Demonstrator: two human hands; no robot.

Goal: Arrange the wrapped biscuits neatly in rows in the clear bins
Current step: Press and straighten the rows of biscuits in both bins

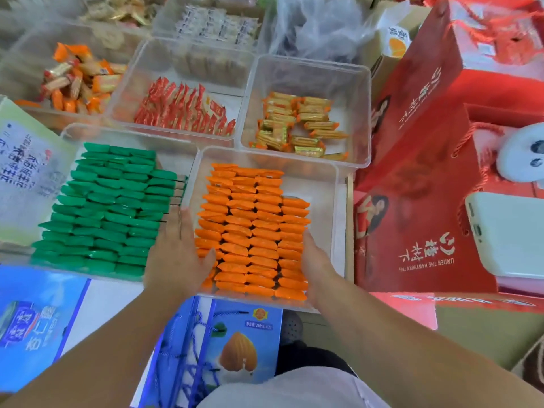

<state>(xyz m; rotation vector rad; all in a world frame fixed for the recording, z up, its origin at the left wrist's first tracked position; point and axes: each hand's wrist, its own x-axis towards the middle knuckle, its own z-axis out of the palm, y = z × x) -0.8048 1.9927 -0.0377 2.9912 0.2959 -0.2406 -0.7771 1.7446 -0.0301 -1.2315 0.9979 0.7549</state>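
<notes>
1. Orange packs (253,231): lower centre of the frame, in a clear bin (326,198). They lie in four columns, overlapping like shingles. The right column stops short at the far end, with bare floor beside it.
2. Left hand (176,257): fingers straight, laid flat along the left edge of the block, thumb resting on the near packs. It clasps nothing.
3. Right hand (316,260): flat against the right column, fingers straight as far as they show. It holds nothing.
4. Handling, as a judgement: each pack is likely light. The film wrapper looks slick and crinkly, and the biscuit inside is probably stiff but brittle.
5. Where to hold: square the block with flat palms on its two long sides. Lift a single pack across its body, since the crimped ends would bend and slip.
6. Caution: slick film on slick film means a hard squeeze may make the rows buckle upward, so press gently.
7. Green packs (97,207): left of centre, already in rows.
8. Red packs (182,107): upper centre, standing on edge.
9. Gold packs (300,128): right of upper centre, lying loose and well apart from your hands.
</notes>
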